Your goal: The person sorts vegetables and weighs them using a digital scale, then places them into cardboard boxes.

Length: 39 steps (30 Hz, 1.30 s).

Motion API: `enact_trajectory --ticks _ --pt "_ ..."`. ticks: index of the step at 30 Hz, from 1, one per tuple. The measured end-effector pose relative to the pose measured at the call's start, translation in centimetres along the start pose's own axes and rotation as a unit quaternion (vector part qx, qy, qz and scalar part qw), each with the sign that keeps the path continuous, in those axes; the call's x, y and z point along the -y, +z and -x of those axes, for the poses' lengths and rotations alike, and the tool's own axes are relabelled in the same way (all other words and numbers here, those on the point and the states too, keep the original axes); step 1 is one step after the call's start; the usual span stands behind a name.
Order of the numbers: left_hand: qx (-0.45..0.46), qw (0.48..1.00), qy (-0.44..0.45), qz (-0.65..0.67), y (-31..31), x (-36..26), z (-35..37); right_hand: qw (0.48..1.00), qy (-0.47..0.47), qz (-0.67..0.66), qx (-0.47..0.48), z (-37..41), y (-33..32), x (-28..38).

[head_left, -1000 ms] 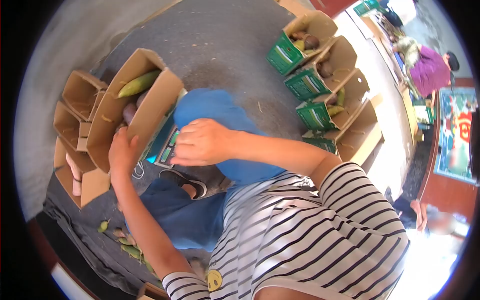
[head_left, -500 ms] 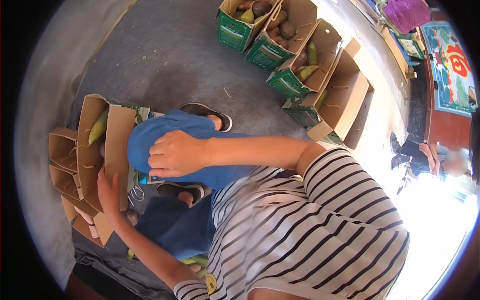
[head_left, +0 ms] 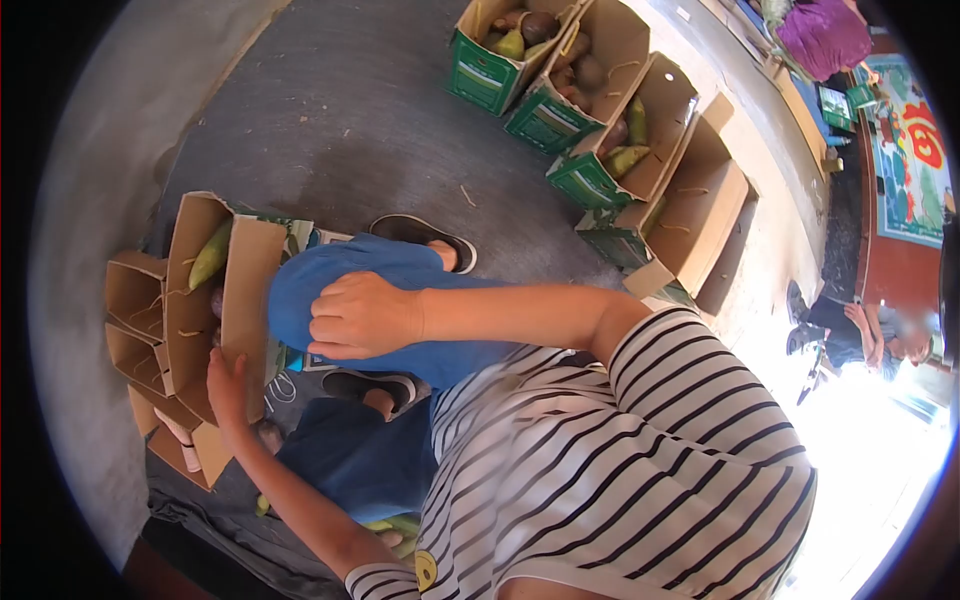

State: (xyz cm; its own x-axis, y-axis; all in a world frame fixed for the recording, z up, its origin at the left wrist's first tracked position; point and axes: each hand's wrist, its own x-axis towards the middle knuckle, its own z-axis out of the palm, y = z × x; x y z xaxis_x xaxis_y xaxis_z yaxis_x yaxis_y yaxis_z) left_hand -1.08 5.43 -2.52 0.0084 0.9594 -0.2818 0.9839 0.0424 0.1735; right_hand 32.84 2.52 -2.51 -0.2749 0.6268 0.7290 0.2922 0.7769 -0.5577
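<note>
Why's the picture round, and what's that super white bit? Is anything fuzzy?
In the head view, black corners and bending edges, probably from a very wide lens; in the head view, glare at lower right, maybe daylight; in the head view, the striped shirt looks hazy in front, the right hand clearer.

The left hand (head_left: 228,392) touched the edge of a box (head_left: 252,300) with a green vegetable (head_left: 210,256) inside; the right hand (head_left: 366,316) was curled over a blue-clad knee (head_left: 292,288).

Open cardboard box (head_left: 248,300), seemingly part-filled
</note>
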Motion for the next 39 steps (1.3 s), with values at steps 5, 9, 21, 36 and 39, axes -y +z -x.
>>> enact_trajectory --ticks 5,9,21,36,39 --pt "-0.035 0.999 0.019 -0.021 -0.3 -1.6 0.4 0.999 0.006 0.01 0.03 -0.4 -0.1 0.2" --pt "-0.034 0.999 0.019 -0.014 -0.3 -1.4 0.1 0.999 0.006 0.005 0.042 -0.7 -0.2 0.2" --pt "-0.02 1.0 -0.019 -0.01 -1.4 -3.6 0.6 0.998 0.011 0.011 0.066 -1.1 0.0 0.5" --pt "-0.036 0.999 0.004 -0.001 -0.7 -2.7 0.3 0.988 0.15 -0.011 0.024 -0.4 -4.0 -3.2" --pt "-0.042 0.999 0.004 0.004 -0.9 -3.1 0.5 0.931 0.298 0.211 -0.016 1.1 -11.5 -9.6"
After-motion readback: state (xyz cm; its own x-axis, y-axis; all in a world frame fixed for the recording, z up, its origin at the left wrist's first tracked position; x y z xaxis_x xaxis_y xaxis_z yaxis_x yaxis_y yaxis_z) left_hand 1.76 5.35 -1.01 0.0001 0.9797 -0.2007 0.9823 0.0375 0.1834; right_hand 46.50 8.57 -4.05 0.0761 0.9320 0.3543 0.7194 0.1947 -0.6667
